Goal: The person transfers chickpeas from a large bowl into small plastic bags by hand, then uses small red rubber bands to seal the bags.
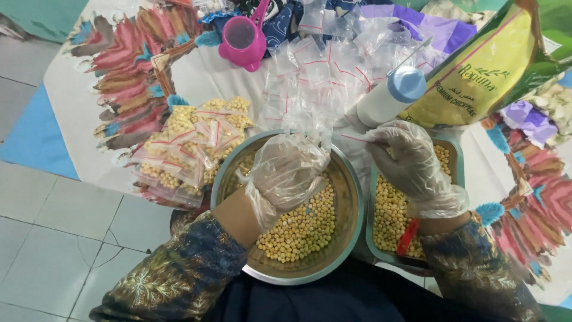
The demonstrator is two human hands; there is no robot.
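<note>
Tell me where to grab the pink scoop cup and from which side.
Grip the pink scoop cup by its handle, which sticks up and away from the cup at the far side of the mat. Come from above the far side; the open mouth faces up, and empty bags crowd its right.

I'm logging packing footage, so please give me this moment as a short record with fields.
left hand: gloved, over round metal bowl of chickpeas, holding clear bag
right hand: gloved, pinching the bag's edge, over rectangular tray
filled bags: piled left of bowl
empty bags: spread behind
pink cup: far side
</note>
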